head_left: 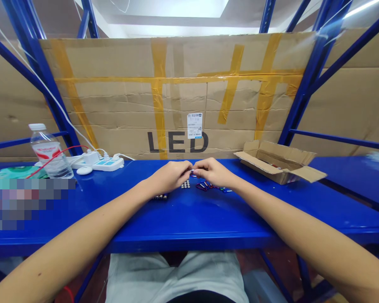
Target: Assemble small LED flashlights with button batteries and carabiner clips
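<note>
My left hand (172, 174) and my right hand (210, 170) meet above the middle of the blue shelf (189, 219). Both have their fingers pinched together on one small object (192, 172) between them, too tiny to name. Just below the fingertips stands a cluster of small metal-topped cylinders (185, 184) that look like batteries. More dark cylinders (161, 196) lie under my left wrist. Several small red and blue pieces (205, 185) lie under my right hand.
An open cardboard box (279, 162) sits to the right. At left stand a water bottle (49, 152), a white power strip (105, 163) with a red cable, and a white mouse-like item (84, 170). A taped cardboard wall marked LED (177, 142) closes the back.
</note>
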A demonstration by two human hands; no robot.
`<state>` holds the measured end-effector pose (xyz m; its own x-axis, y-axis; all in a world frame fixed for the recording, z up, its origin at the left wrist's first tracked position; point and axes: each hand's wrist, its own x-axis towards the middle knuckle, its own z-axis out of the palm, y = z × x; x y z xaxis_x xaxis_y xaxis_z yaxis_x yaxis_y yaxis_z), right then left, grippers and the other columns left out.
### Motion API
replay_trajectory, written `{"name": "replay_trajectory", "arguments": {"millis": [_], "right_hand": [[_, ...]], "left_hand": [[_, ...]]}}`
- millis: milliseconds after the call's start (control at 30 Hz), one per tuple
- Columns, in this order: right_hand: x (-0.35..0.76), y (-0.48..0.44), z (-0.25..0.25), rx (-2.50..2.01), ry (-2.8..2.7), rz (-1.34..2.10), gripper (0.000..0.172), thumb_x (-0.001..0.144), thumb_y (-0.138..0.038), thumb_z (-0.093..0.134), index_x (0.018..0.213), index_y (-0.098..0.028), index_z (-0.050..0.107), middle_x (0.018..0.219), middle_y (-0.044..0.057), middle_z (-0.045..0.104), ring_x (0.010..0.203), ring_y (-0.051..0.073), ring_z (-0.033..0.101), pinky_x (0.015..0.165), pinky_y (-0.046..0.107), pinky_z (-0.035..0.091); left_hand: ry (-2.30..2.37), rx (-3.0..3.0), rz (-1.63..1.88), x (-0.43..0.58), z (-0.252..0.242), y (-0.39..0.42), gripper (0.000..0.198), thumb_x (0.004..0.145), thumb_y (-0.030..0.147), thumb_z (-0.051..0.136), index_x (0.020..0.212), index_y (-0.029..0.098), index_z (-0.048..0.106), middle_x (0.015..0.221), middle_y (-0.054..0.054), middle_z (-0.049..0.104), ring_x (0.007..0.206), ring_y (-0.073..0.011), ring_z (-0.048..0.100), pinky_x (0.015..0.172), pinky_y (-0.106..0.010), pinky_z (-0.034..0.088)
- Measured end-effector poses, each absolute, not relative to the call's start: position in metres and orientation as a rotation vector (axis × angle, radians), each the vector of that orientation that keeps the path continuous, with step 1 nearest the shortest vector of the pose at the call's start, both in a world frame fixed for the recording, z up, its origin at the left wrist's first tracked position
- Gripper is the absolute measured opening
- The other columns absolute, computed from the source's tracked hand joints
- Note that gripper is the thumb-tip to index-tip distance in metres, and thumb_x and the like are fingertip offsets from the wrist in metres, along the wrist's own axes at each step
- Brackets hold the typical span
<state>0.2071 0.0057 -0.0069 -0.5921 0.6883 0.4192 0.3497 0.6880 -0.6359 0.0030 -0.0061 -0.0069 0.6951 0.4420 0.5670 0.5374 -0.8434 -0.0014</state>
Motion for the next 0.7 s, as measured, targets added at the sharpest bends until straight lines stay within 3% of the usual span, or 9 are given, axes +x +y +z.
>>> {"name": "replay_trajectory", "arguments": {"millis": [167,400,567,700], "right_hand": [[0.216,0.009,-0.005,-0.793,-2.091,1.349,0.027,0.078,-0.037,0.067,0.067,-0.014,0.058,0.054,-0.005,0.048,0.042,0.005,0.031,0.040,0.020,0.021],[0.226,0.020,-0.009,-0.690,-1.933,2.026,0.019,0.075,-0.026,0.067,0.077,-0.007,0.067,0.054,-0.003,0.048,0.041,0.001,0.016,0.034,0.013,0.014],[0.233,0.027,-0.009,-0.675,-1.907,2.280,0.020,0.077,-0.022,0.064,0.082,-0.003,0.065,0.056,-0.003,0.045,0.040,0.000,0.014,0.033,0.012,0.015],[0.233,0.022,-0.001,-0.683,-1.851,2.281,0.016,0.079,-0.022,0.065,0.085,-0.007,0.060,0.060,-0.002,0.047,0.041,0.000,0.017,0.033,0.010,0.016]], "left_hand": [[-0.665,-2.684,-0.748,0.006,-0.007,-0.010,0.015,0.095,0.020,0.046,0.095,0.014,0.060,0.080,-0.006,0.070,0.069,-0.0154,0.065,0.062,-0.026,0.045],[-0.453,-2.516,-0.594,0.014,-0.009,-0.021,0.023,0.099,0.022,0.039,0.093,0.013,0.060,0.077,-0.006,0.070,0.065,-0.0159,0.067,0.056,-0.025,0.045],[-0.345,-2.360,-0.577,0.019,-0.013,-0.024,0.025,0.099,0.022,0.039,0.089,0.011,0.059,0.062,-0.004,0.066,0.054,-0.0158,0.063,0.049,-0.025,0.042],[-0.349,-2.362,-0.696,0.018,-0.017,-0.017,0.024,0.099,0.021,0.039,0.093,0.012,0.060,0.064,-0.003,0.067,0.056,-0.0150,0.065,0.051,-0.024,0.044]]}}
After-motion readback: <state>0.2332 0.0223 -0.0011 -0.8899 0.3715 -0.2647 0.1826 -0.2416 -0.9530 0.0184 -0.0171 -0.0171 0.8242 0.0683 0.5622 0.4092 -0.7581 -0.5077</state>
